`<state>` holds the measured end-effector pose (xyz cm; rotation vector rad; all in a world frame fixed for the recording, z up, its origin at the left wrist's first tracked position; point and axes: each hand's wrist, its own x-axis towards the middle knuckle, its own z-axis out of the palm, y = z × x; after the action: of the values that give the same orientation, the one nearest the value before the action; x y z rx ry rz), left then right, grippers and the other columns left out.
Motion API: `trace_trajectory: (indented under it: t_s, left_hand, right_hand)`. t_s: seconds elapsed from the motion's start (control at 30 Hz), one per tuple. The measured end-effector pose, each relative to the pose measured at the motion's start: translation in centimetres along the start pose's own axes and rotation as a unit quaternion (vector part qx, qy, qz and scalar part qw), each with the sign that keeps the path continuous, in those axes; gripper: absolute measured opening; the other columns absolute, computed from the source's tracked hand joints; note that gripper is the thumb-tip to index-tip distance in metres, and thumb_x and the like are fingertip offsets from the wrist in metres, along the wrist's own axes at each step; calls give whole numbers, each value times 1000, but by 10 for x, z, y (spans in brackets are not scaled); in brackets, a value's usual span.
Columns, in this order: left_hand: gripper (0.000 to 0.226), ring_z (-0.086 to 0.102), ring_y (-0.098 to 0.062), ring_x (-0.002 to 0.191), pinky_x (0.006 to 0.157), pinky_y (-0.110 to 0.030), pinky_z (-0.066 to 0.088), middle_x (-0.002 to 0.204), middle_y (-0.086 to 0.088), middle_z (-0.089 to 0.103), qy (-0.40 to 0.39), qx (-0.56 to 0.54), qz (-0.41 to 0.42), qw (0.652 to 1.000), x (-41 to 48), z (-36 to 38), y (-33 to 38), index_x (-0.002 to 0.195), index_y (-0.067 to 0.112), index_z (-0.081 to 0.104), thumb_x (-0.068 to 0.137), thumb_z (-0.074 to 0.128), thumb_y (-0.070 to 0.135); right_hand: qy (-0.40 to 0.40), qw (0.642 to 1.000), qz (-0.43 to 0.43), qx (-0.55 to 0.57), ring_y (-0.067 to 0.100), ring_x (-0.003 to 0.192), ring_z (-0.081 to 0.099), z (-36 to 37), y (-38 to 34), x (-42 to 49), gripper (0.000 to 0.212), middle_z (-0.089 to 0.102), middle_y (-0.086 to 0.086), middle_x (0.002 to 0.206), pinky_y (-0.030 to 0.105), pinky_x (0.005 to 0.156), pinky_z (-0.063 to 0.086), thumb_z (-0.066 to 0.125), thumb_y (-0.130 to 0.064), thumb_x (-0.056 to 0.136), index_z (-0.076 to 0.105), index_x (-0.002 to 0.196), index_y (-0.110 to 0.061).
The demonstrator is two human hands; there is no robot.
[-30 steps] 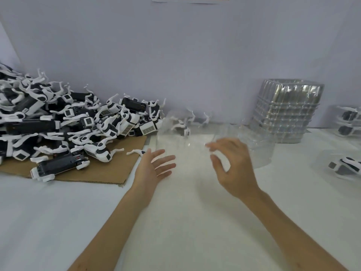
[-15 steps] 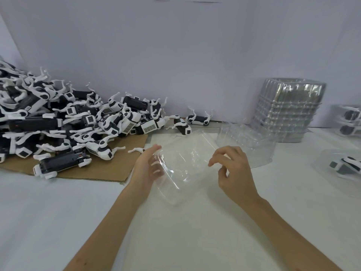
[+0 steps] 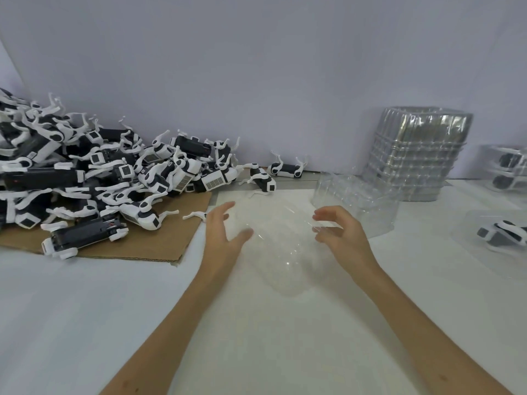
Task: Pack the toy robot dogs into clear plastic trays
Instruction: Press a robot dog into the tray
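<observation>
Here we are over the white bench (image 3: 285, 352), and both arms are reaching in to 1 clear tray (image 3: 281, 252) lying on it in the middle, tilted a little off square; the left hand (image 3: 225, 232) is spread and relaxed, fingers straight, thumb resting against the tray's left side, not gripping; the right hand (image 3: 340, 238) is curled over the tray's far right edge, forefinger above and thumb below, pinching that rim, as far as the see-through plastic lets me judge; the tray has nothing in it; off to the left, a big heap of toy dogs (image 3: 114, 178), black and white, sprawls over a sheet of cardboard (image 3: 159, 246) and up against the wall (image 3: 256, 67); 2 stray dogs (image 3: 286, 169) lie just past the cardboard's corner by the wall; behind the right hand, another empty tray (image 3: 359, 201) sits on the bench, and behind that a tall stack of trays (image 3: 419, 155); at the right edge, 1 packed dog (image 3: 502, 235) lies in its own tray, with more filled trays (image 3: 510, 166) piled beyond it.
</observation>
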<state>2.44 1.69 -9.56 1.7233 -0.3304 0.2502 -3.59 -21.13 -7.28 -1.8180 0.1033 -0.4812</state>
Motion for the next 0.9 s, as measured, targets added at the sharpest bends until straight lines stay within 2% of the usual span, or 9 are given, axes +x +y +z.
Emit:
trace_trajectory:
  t_s: [0.1,0.27,0.33,0.4,0.47,0.53,0.6,0.73,0.9]
  left_hand:
    - [55,52,12,112,93,-23,41,132,15,54,49,-87,-35,994,3,-9,4,133,31,53,79,61,42]
    - [47,60,-10,121,100,-31,45,126,9,68,-142,-104,-135,975,6,-15,2,127,32,62,81,68,22]
    - [43,64,-13,117,96,-30,45,120,4,72,-168,-98,-130,972,4,-12,2,123,24,66,86,59,5]
    - [44,69,-15,109,92,-31,46,112,1,76,-155,-90,-112,977,4,-12,5,116,19,69,84,51,-4]
    - [42,70,-16,105,90,-32,47,106,0,77,-135,-92,-104,981,3,-12,9,111,18,71,76,54,4]
    - [42,71,-16,104,91,-33,47,104,0,77,-127,-97,-105,982,2,-11,9,109,17,72,70,56,11]
    - [42,71,-17,104,91,-34,46,104,-1,77,-124,-103,-108,981,2,-9,7,108,15,72,69,57,14]
    - [39,70,-18,104,89,-33,44,104,-1,77,-119,-118,-110,980,2,-7,6,105,16,73,68,59,17]
    - [36,70,-17,104,85,-31,43,104,-1,77,-119,-129,-113,978,2,-7,5,105,15,73,71,59,17]
  right_hand:
    - [-29,998,-6,51,18,95,73,-5,-3,3,44,77,0,99,17,75,53,51,20,83,67,106,-15]
    - [-121,993,-13,3,7,102,69,-4,-2,2,41,76,-7,103,14,86,49,58,15,86,72,99,-21]
    - [-60,998,-20,-13,2,97,67,-4,-1,4,30,73,-14,104,10,82,47,65,3,89,72,98,-25]
    - [65,997,-26,-20,6,91,66,-8,0,9,18,71,-15,99,15,79,48,67,-7,91,72,97,-24]
    - [170,985,1,-22,13,91,65,-21,5,14,13,69,-14,96,23,76,47,64,-12,91,70,96,-22]
    - [196,978,38,-55,8,91,62,-33,13,19,13,67,-10,101,20,69,41,63,-14,91,67,98,-23]
    - [163,980,66,-97,7,93,59,-39,25,27,19,62,-2,114,21,71,40,63,-12,91,64,107,-23]
    - [58,987,92,-117,13,124,50,-38,39,52,33,55,-2,135,28,95,36,63,-11,92,59,123,-19]
    - [-60,973,94,-200,20,135,43,-41,43,102,44,45,5,147,28,91,34,64,-12,93,55,135,-19]
